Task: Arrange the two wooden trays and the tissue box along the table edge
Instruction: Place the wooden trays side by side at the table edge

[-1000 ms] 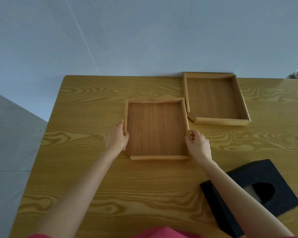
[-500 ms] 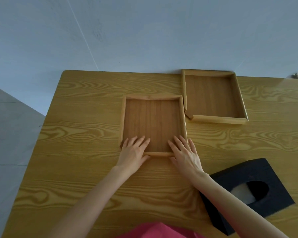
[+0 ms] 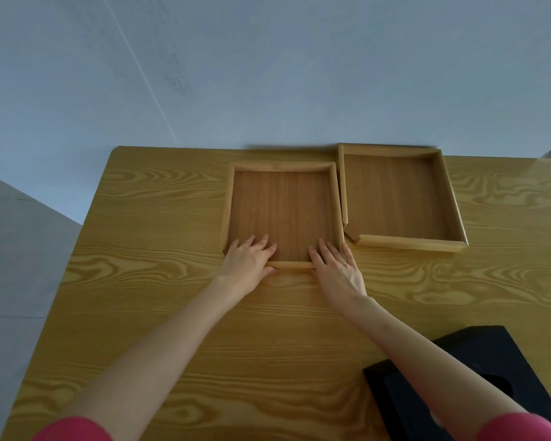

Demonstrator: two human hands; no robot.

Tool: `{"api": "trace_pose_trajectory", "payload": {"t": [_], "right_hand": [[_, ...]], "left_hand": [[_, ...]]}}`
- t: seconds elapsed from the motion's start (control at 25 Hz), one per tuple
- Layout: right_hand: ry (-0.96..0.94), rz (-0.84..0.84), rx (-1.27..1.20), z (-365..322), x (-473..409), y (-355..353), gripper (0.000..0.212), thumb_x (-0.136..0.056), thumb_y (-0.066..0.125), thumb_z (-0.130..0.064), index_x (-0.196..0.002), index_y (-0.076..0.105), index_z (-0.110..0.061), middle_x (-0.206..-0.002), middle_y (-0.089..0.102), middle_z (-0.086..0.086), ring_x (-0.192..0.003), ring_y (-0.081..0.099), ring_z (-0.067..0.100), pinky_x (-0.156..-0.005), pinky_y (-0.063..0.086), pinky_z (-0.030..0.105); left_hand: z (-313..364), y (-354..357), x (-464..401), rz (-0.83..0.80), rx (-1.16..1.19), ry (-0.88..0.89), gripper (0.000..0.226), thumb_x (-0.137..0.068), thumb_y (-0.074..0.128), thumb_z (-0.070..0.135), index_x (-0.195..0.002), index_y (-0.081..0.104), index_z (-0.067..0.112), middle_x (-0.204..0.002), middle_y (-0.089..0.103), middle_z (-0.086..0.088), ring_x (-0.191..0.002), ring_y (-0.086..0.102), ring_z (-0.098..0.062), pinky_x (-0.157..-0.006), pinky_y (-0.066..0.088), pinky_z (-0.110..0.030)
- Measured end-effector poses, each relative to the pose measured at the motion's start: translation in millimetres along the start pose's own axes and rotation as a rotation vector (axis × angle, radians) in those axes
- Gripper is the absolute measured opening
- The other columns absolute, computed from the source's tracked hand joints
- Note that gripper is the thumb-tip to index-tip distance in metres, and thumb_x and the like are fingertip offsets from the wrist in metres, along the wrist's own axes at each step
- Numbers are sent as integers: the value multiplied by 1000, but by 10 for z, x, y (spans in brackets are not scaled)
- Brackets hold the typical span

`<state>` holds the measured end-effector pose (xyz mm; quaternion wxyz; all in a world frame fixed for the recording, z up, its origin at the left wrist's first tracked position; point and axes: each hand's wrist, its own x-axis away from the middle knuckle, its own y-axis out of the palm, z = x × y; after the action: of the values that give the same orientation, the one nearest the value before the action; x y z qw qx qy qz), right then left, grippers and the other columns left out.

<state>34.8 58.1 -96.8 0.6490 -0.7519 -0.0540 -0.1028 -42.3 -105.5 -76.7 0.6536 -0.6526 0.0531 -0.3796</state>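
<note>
Pushed away from the person since half a second ago, the left tray [image 3: 280, 214] now sits just beside the right tray [image 3: 392, 198], its right rim touching or nearly touching that tray's left rim and its far rim a little short of the far table [image 3: 159, 281] edge that the right tray has already reached — so I judge one small push is left before the two line up. Both hands lie flat and open, gripping nothing: the left hand [image 3: 248, 259] and right hand [image 3: 334, 265] press their fingers over the left tray's near rim onto its floor, wrists low and forearms stretched forward. Nearer the person than the right tray and well apart from it, the tissue box [image 3: 477, 354] rests unmoved under the right forearm — it is yet to be placed.
</note>
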Motion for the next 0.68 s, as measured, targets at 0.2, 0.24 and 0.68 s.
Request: {"api": "trace_pose_trajectory", "payload": {"t": [0.2, 0.24, 0.68], "right_hand": [[1, 22, 6, 61, -276, -41, 49, -98, 33, -20, -143, 15, -14, -155, 15, 10, -142, 13, 18, -116, -6, 36], [2, 16, 3, 76, -332, -59, 48, -99, 31, -21, -143, 16, -15, -155, 14, 9, -142, 13, 18, -117, -6, 36], [28, 17, 10, 98, -481, -121, 50, -97, 37, -15, -143, 17, -13, -155, 16, 11, -142, 14, 22, -117, -3, 37]], "left_hand": [[-76, -170, -236, -32, -15, -5, 56, -92, 41, 36, -142, 24, 19, -154, 18, -7, -141, 18, -28, -114, 22, -45], [-79, -199, -280, -35, -13, -4, 56, -92, 41, 36, -142, 23, 19, -154, 17, -7, -141, 17, -28, -114, 23, -46], [-106, -335, -451, -81, -37, 13, 56, -92, 41, 34, -142, 21, 18, -155, 15, -8, -141, 17, -31, -114, 22, -48]]}}
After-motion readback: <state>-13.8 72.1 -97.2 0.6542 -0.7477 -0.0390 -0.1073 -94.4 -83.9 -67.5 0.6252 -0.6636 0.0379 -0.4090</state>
